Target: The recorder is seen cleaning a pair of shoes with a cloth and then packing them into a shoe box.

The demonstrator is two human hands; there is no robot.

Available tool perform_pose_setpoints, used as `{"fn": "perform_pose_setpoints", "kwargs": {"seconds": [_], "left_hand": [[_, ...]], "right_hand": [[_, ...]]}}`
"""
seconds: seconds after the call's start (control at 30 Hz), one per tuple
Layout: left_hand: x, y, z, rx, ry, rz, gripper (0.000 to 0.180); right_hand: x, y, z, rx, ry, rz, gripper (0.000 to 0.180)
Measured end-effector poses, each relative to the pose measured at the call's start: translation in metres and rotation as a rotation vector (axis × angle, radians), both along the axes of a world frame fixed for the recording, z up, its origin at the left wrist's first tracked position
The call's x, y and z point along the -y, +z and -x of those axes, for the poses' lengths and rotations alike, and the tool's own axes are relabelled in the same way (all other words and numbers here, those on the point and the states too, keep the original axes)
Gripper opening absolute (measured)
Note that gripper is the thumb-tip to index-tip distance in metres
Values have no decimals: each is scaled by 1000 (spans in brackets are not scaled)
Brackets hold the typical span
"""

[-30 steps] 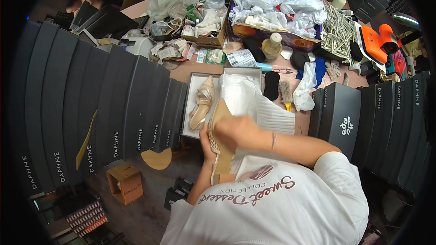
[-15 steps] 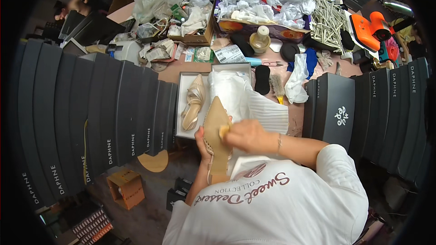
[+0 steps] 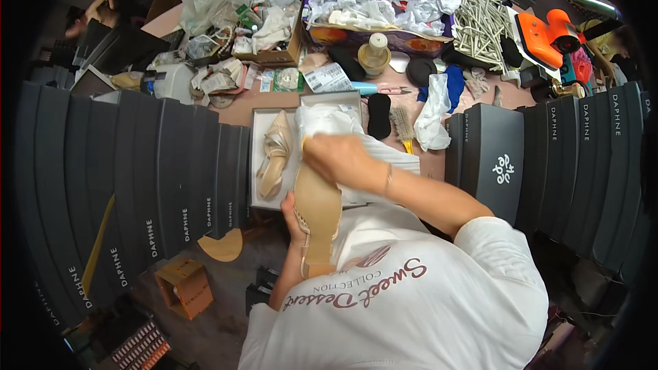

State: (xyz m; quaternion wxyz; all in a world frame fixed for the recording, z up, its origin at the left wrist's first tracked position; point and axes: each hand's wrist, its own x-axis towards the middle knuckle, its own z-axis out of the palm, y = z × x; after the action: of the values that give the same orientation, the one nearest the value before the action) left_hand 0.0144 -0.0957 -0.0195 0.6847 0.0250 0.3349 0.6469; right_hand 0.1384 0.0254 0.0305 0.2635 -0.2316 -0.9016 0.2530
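My left hand [image 3: 293, 218] is closed around the side of a beige shoe [image 3: 319, 216], held sole up with its pointed toe away from me and its heel near my shirt. Over the toe end is my right hand [image 3: 337, 159], closed on a small yellowish piece [image 3: 306, 142], perhaps a sponge or rubber; the fingers are partly blurred and cover the toe tip. Beyond, a matching beige strappy shoe [image 3: 276, 154] lies in an open shoe box [image 3: 256, 123]. White tissue paper [image 3: 329, 120] fills the box's right side.
Dark shoe boxes stand in rows on the left [image 3: 137, 178] and right [image 3: 541, 164]. Farther back are a brush [image 3: 403, 127], a black pad [image 3: 379, 116], a bottle of liquid [image 3: 375, 58], an orange tool [image 3: 548, 38], a heap of pale sticks [image 3: 480, 27] and a carton of crumpled white paper [image 3: 384, 0].
My right hand has moved from the middle of the sole up to the toe end. My left hand keeps its hold on the shoe. The whole view has shifted slightly.
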Motion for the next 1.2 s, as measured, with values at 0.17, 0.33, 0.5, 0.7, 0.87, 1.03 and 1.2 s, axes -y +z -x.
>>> {"fn": "perform_pose_setpoints", "kwargs": {"seconds": [0.17,0.33,0.5,0.7,0.87,1.03,1.2], "left_hand": [[-9,17,1,-69,90,125,61],[-17,24,8,-7,-34,132,66],[-15,15,5,6,-10,29,59],[-14,-14,18,404,-27,-196,68],[-31,10,11,-64,-184,-96,69],[-26,-15,25,251,-198,-218,66],[-34,32,-7,-55,-71,31,65]], "right_hand": [[8,15,9,-5,141,9,10],[8,14,14,-68,96,22,10],[-27,5,17,-44,-104,31,9],[-22,11,11,55,-38,-7,10],[14,8,1,111,65,-107,8],[27,3,-16,-26,168,-196,12],[40,4,-30,-139,356,-192,14]]}}
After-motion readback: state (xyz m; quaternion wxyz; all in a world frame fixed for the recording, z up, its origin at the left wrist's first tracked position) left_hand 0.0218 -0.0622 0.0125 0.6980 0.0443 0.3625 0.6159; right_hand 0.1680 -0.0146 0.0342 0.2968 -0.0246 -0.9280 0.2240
